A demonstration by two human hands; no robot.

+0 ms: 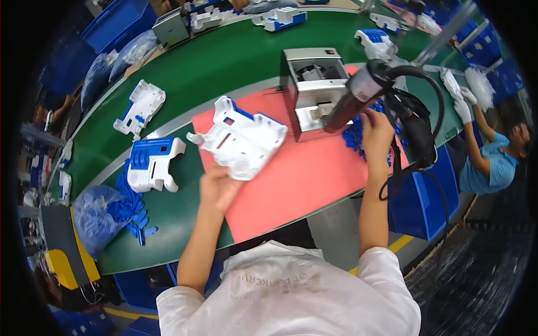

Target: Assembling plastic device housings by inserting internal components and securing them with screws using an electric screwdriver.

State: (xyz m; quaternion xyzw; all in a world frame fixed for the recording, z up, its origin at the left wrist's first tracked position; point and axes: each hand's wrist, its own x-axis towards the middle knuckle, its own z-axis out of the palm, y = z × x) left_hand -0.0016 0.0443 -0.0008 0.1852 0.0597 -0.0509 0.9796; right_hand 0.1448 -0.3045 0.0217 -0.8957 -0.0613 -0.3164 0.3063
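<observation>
My left hand [220,187] pinches the lower edge of a white plastic housing [246,143] with blue sides, its hollow inside facing up, over a pink mat [291,190]. My right hand [378,134] is closed, its fingertips beside a dark cylindrical power screwdriver [356,92] and above a pile of small blue plastic parts [353,138]. Whatever those fingers hold, if anything, is hidden. Behind the screwdriver's lower end stands a silver metal screw feeder [318,84] with an open top.
Left of the mat, a blue-and-white housing [154,164] and a white shell [140,109] lie on the green belt [218,61]. A plastic bag [96,207] of blue parts sits near left. A black pouch [412,120] hangs at right; a gloved co-worker [490,159] is beyond.
</observation>
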